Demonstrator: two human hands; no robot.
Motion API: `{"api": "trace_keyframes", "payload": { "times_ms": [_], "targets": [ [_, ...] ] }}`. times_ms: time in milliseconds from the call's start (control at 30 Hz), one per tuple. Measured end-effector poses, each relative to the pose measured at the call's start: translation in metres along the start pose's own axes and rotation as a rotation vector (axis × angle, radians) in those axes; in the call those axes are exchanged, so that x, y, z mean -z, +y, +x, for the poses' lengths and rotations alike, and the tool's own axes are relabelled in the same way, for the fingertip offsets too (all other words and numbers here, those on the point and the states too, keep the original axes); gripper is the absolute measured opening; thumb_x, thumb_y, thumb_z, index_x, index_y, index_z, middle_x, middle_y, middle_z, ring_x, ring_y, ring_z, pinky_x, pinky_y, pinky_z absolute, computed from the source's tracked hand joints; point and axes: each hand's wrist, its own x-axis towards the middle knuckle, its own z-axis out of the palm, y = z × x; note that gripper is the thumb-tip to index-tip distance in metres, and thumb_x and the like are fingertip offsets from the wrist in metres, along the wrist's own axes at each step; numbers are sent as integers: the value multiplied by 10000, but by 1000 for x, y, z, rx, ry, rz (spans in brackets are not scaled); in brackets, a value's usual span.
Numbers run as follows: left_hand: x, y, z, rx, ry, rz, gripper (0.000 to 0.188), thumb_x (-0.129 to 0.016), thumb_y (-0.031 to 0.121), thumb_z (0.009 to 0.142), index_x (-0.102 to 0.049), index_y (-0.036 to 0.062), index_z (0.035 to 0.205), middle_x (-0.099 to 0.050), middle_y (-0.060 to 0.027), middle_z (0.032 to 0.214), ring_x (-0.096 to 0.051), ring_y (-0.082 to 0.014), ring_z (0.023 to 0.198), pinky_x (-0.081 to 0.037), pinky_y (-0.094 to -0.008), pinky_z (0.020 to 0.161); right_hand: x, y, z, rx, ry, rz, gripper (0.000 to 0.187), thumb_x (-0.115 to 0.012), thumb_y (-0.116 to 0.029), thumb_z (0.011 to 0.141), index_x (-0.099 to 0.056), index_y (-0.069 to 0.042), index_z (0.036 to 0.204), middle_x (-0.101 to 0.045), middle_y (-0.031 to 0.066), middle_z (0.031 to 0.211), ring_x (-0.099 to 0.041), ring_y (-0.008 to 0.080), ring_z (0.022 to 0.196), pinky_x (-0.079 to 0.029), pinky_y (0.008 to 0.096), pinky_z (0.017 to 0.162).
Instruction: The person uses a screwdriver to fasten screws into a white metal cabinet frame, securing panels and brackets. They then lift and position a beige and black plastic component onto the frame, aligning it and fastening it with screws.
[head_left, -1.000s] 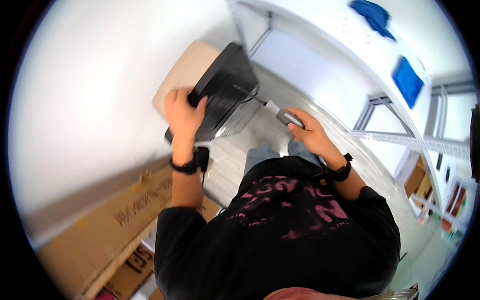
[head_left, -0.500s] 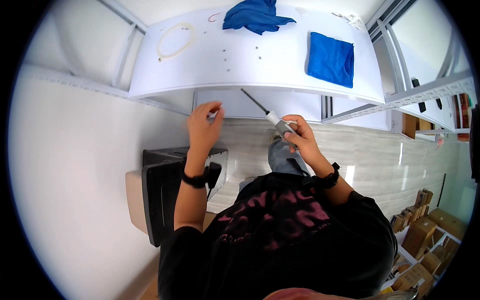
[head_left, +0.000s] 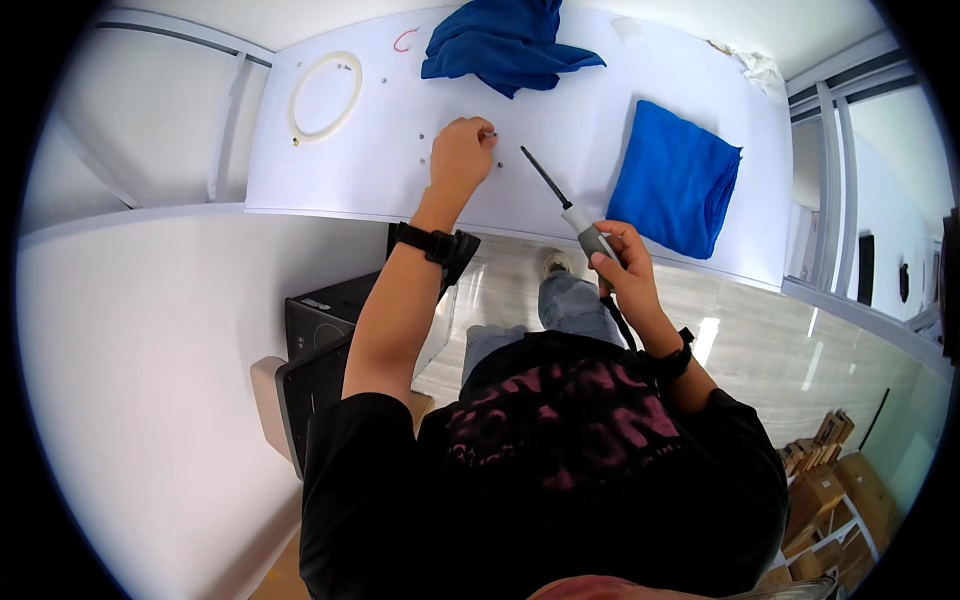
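My left hand [head_left: 463,155] reaches over the white shelf top [head_left: 560,125], fingers bent together. At its fingertips is a small dark screw-like piece [head_left: 494,134]; the fingers partly cover it. A similar small piece [head_left: 500,165] lies just below that hand, and others [head_left: 421,136] are to its left. In my right hand [head_left: 622,263] is a screwdriver [head_left: 590,238] with a grey and white handle. Its long dark shaft points up and left over the shelf top, the tip near my left hand.
A crumpled blue cloth [head_left: 505,50] lies at the back, a folded blue cloth [head_left: 675,180] on the right. On the left are a cream-coloured ring [head_left: 292,105] and a thin red loop [head_left: 404,40]. Below stands a black box [head_left: 320,325]; cardboard boxes [head_left: 815,500] fill the lower right.
My left hand has moved forward from before the shelf's edge to the small pieces on top. The screwdriver, still in my right hand, now extends over the shelf top. The view has shifted.
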Motion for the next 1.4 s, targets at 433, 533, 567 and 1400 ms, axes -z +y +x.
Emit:
{"api": "trace_keyframes", "payload": {
  "times_ms": [433, 533, 567, 1400],
  "targets": [
    [-3, -2, 7, -33, 18, -97, 118, -669, 68, 730, -683, 56, 846, -631, -92, 763, -594, -206, 653, -476, -309, 625, 3, -10, 29, 27, -13, -37, 351, -583, -67, 839, -484, -77, 1176, -525, 17, 858, -438, 34, 600, -362, 178, 462],
    [-4, -3, 5, -56, 39, -63, 104, -663, 73, 749, -683, 52, 849, -640, -80, 772, -602, -193, 666, -477, -303, 629, 5, -6, 32, 16, -38, -68, 353, -590, -67, 836, -489, -71, 1173, -533, 21, 860, -446, 36, 608, -360, 178, 456],
    [-2, -4, 4, -61, 46, -56, 94, -660, 76, 759, -682, 49, 845, -645, -75, 777, -607, -186, 674, -477, -300, 630, 4, -6, 32, 17, -41, -72, 356, -593, -64, 834, -493, -70, 1175, -537, 22, 863, -451, 37, 614, -363, 178, 460],
    [145, -64, -235, 585, 440, -1783, 109, -511, 91, 924, -568, -1, 938, -629, -114, 937, -640, -191, 804, -553, -312, 758, -144, -17, 3, 433, -613, -634, 340, -639, -28, 738, -588, -25, 1074, -598, 94, 826, -582, 183, 720, -458, 281, 653]
  ]
}}
